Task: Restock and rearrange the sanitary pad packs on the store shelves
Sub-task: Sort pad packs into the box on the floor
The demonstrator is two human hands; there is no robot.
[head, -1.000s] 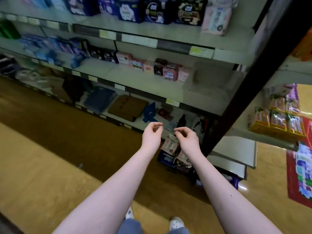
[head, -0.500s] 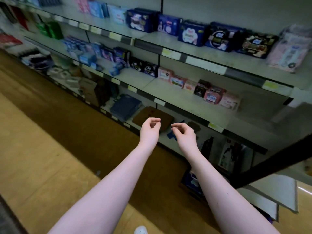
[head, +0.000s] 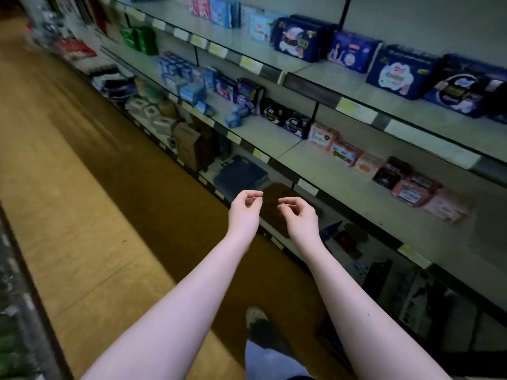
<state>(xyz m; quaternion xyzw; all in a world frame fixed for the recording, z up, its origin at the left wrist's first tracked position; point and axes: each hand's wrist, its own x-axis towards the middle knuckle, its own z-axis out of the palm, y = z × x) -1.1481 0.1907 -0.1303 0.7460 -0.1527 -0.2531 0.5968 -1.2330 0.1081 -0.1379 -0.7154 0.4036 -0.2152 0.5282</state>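
Note:
My left hand [head: 244,212] and my right hand [head: 300,219] are held out side by side in front of the shelving, fingers loosely curled, holding nothing. Dark blue sanitary pad packs [head: 395,74] stand in a row on the upper shelf [head: 356,108] to the right. Pink and dark pad packs [head: 417,185] line the back of the middle shelf [head: 365,198]. Small blue and purple packs [head: 192,86] crowd that shelf further left. Both hands hang well below and in front of these packs, touching none.
The bottom shelf holds a flat blue pack [head: 240,174], a brown flat item [head: 277,207] and a cardboard box [head: 189,144]. The wooden aisle floor [head: 82,201] runs off to the left. My shoe [head: 255,316] shows below. A dark fixture edge [head: 30,297] borders the left.
The view has swung left along the aisle, bringing more of the shelving run into sight. Both hands stay in the same loose, curled pose with nothing in them.

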